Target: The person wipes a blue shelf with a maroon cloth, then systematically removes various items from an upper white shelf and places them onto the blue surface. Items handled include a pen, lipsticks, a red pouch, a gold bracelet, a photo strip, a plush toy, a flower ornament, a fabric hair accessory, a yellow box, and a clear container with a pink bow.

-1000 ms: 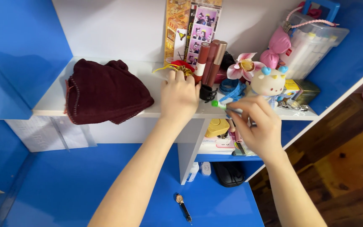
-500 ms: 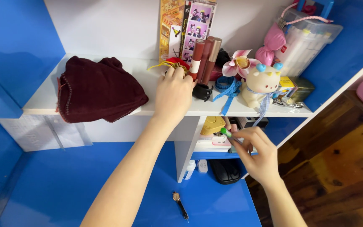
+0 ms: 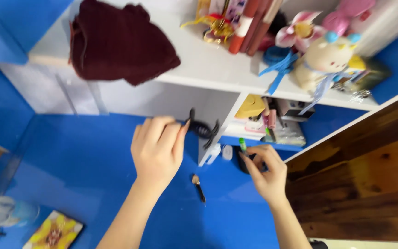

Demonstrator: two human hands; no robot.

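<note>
left hand: the left hand (image 3: 156,150) is over the blue worktop (image 3: 93,184), fingers pinched shut on a black hair claw clip (image 3: 202,129); the clip sticks out past the fingertips, just in front of the white divider under the shelf

right hand: the right hand (image 3: 264,169) sits lower and to the right, grip closed around a thin pen-like thing with a green cap (image 3: 242,144), cap pointing up and away

between the hands: a small wristwatch (image 3: 198,186) lies flat on the blue worktop, touched by neither hand

upper shelf: a white shelf (image 3: 208,69) carries a dark maroon knitted cloth (image 3: 118,41) on the left, slightly hanging over the edge, then some red and brown tubes (image 3: 249,23), a blue ribbon (image 3: 277,60) and a cream plush toy (image 3: 328,57) with blue ears

lower cubby: a yellow item (image 3: 250,107) and a pile of small stuff I can't really make out, pretty blurry

bottom left: a card with a sunflower picture (image 3: 54,230) on the worktop, plus something pale and blurred beside it

right side: brown wooden floor (image 3: 369,175) past the worktop edge
</note>
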